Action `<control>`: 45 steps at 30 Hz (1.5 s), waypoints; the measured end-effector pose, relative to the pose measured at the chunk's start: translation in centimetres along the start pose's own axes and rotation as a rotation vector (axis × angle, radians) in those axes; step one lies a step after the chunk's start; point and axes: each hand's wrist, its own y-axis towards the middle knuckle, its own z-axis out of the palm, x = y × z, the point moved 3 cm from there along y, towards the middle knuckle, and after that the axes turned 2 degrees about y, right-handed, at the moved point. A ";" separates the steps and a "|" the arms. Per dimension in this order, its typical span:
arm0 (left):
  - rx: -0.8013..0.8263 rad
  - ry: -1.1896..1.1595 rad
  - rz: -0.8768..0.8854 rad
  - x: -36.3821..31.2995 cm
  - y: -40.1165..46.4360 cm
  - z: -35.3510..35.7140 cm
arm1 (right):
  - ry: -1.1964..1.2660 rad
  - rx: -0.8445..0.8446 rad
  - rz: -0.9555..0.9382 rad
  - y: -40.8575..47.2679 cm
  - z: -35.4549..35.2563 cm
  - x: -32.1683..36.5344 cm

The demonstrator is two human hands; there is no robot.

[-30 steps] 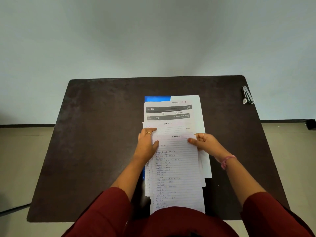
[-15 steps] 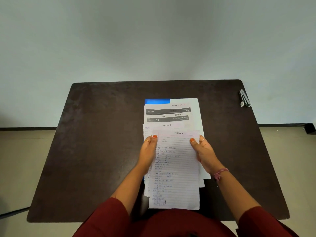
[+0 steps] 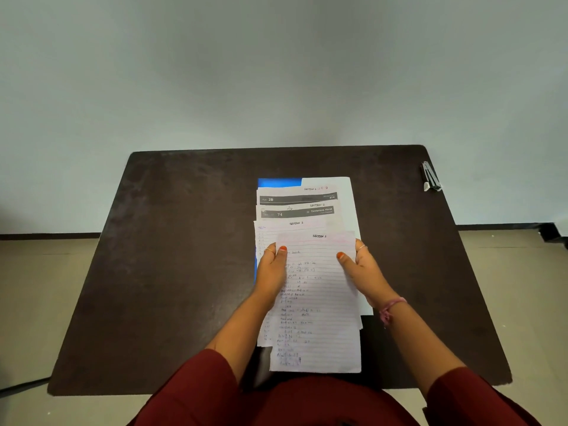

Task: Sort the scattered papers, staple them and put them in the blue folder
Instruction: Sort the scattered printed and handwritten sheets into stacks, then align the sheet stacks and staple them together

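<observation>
A lined handwritten sheet (image 3: 322,302) headed "Section 1" is gripped at both sides: my left hand (image 3: 273,269) on its left edge, my right hand (image 3: 362,269) on its right edge, thumbs on top. Under it a fanned stack of papers (image 3: 298,207) lies in the middle of the table, each sheet's header showing. The blue folder (image 3: 278,182) lies beneath the stack; only its far left corner and a strip of its left edge show. A stapler (image 3: 430,177) rests at the table's far right corner, well away from both hands.
The dark brown table (image 3: 184,256) stands against a pale wall. A black cable (image 3: 21,385) runs on the floor at the left. A dark object (image 3: 551,231) sits on the floor by the wall at the right.
My hands shifted from the sheet's top edge to its two sides, and the lined sheet now lies straighter over the stack. The view has tilted up slightly.
</observation>
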 end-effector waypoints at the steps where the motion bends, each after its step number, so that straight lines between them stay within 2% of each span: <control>1: -0.005 -0.008 -0.012 -0.5 -0.2 0.0 | 0.010 -0.024 0.001 0.1 -0.5 0.1; 9: 0.112 0.129 -0.161 -0.5 -0.8 1.3 | 0.152 -0.035 0.059 1.4 -2.7 0.8; 15: 0.054 0.054 -0.136 -1.3 -1.4 2.9 | 0.139 -0.049 0.073 2.2 -3.0 0.7; 26: -0.096 0.182 -0.045 -0.8 1.2 3.9 | -0.020 -0.034 0.141 5.5 -6.4 1.1; 29: -0.156 0.225 -0.050 -0.9 1.6 4.0 | -0.093 -0.181 0.100 7.8 -10.0 2.3; 33: -0.211 0.235 -0.085 -0.6 2.2 4.0 | -0.405 -0.478 -0.024 10.9 -15.1 4.6; 37: -0.226 0.219 -0.140 -0.1 2.6 4.4 | -0.605 -0.610 -0.022 13.2 -18.3 6.3; 40: -0.257 0.201 -0.164 0.0 2.9 4.6 | -0.691 -0.647 0.015 15.1 -20.0 6.5; 45: -0.277 0.186 -0.193 0.4 3.5 4.6 | -0.789 -0.599 0.105 18.1 -21.9 6.5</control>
